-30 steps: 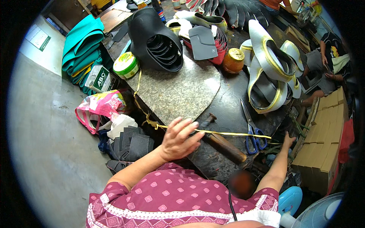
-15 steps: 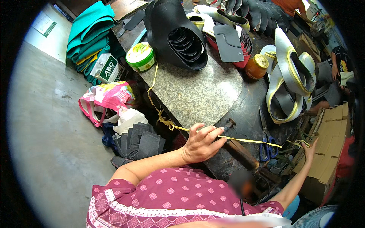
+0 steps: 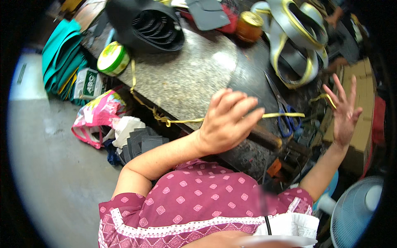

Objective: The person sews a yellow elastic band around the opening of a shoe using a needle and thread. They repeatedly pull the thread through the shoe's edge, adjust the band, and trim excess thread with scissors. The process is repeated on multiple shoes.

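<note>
My left hand (image 3: 229, 120) is closed, thumb and fingers pinching a narrow yellow strip (image 3: 186, 121) over the front edge of the workbench. The strip's loose end sticks out to the right, past the blue-handled scissors (image 3: 284, 111). On the other side it runs, knotted and curled, up to a green-and-white round tub (image 3: 113, 58). My right hand (image 3: 345, 113) is raised at the right, fingers spread wide. A short yellow scrap (image 3: 320, 97) is against its fingers; I cannot tell whether it is still attached. A wooden handle (image 3: 264, 136) lies below the scissors.
A speckled stone slab (image 3: 178, 82) covers part of the bench. Black curved pieces (image 3: 155, 29), an amber jar (image 3: 249, 27) and grey-yellow bands (image 3: 289, 53) stand beyond. Cardboard (image 3: 351, 89) and a fan (image 3: 357, 211) are at right; a pink bag (image 3: 99, 120) and teal cloth (image 3: 62, 58) at left.
My right hand has risen, and its fingers have spread apart. My left hand still pinches the strip. The whole view has shifted, with the bench things now higher and further left.
</note>
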Motion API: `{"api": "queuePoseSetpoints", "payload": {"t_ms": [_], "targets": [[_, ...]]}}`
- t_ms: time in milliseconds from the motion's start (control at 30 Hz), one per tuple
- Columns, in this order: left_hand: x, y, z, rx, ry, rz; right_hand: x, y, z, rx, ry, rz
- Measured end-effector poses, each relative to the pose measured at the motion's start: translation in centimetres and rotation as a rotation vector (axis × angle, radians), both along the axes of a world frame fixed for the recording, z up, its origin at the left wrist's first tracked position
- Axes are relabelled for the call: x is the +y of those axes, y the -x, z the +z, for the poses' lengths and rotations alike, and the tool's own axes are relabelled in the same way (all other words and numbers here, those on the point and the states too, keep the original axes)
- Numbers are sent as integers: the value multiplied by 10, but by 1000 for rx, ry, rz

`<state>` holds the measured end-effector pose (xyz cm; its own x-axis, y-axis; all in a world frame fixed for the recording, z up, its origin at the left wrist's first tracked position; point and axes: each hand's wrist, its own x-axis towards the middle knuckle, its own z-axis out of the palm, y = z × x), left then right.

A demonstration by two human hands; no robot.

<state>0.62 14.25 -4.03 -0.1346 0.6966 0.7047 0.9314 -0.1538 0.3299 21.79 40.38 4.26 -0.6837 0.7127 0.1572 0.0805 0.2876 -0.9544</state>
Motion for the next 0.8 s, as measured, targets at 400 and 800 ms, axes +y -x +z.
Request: {"api": "queuePoseSetpoints", "payload": {"t_ms": [400,800], "targets": [[171,-66,16,-885,481,-392,-36,4,15,72,-102,156],[11,58,-4,-125,261,96,17,223,72,-202,-1180,327]]}}
